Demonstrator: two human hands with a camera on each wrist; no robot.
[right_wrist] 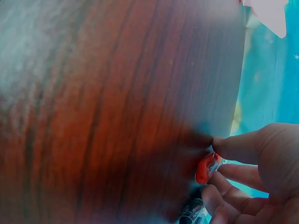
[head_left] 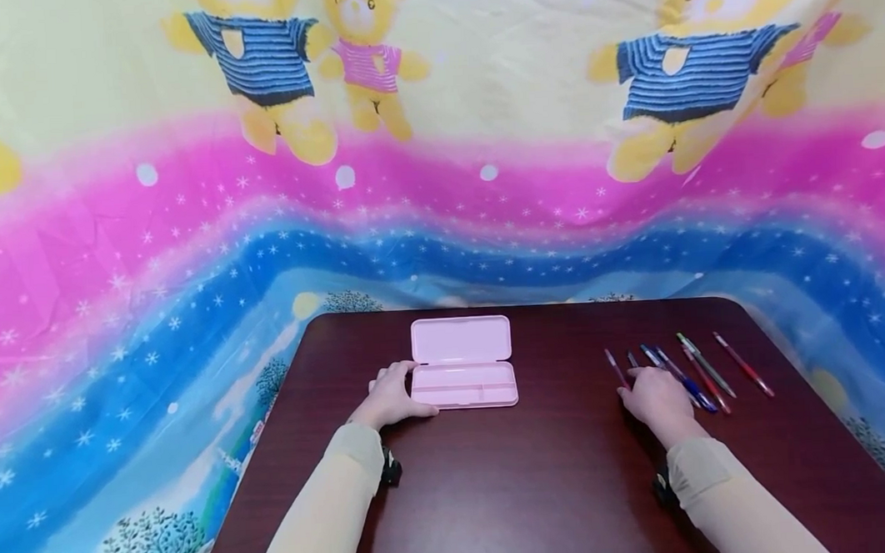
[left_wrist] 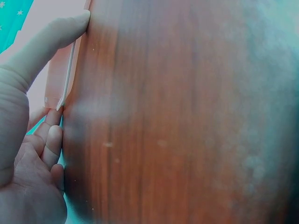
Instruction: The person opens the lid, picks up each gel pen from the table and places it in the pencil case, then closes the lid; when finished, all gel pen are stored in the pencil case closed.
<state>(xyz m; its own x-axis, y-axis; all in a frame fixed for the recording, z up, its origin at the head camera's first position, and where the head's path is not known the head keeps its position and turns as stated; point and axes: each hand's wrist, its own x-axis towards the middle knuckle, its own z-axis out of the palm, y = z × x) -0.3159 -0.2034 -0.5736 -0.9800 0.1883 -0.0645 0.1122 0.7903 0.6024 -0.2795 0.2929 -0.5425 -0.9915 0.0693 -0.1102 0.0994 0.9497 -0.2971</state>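
Note:
An opened pink pencil case (head_left: 461, 340) lies near the back of the table, its lid folded back and its divided tray bare. My left hand (head_left: 392, 396) holds its left end, thumb on the front edge and fingers at the far side; the left wrist view shows the thumb (left_wrist: 70, 30) along the case wall. At the right, my right hand (head_left: 657, 395) pinches a red-ended pen (right_wrist: 208, 168) between thumb and fingertips, low over the table. A dark-ended pen (right_wrist: 190, 212) lies just below those fingers. The hand partly covers the nearest pens.
Right of my right hand lie several pens: blue ones (head_left: 673, 369), a green one (head_left: 706, 363) and a red one (head_left: 743, 367) set apart near the table's right side. The dark brown table (head_left: 514, 490) backs onto a patterned cloth (head_left: 438, 185).

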